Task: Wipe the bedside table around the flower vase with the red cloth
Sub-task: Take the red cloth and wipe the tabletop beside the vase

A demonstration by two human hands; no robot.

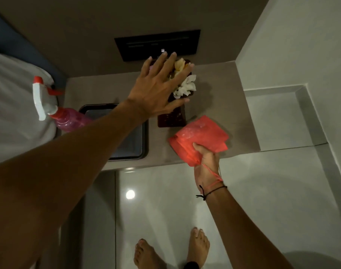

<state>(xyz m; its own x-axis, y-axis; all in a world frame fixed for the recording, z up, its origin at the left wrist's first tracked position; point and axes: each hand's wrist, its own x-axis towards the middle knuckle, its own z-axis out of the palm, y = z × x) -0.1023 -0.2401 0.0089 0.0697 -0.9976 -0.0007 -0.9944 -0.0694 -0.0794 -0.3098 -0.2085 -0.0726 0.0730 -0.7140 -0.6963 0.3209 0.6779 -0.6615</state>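
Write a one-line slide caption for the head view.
Left hand open at the flower vase while the right hand holds the red cloth on the bedside table.

I saw the vase (172, 115) at frame centre on the table (214, 105), tray (127, 136) left, cloth (198, 136) lower right.

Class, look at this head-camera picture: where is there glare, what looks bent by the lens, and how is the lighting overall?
Head view: a round glare spot shines on the glossy floor; the wide lens bends the wall edges and stretches the left forearm; lighting is dim, with the red cloth the brightest colour and the flower vase dark.
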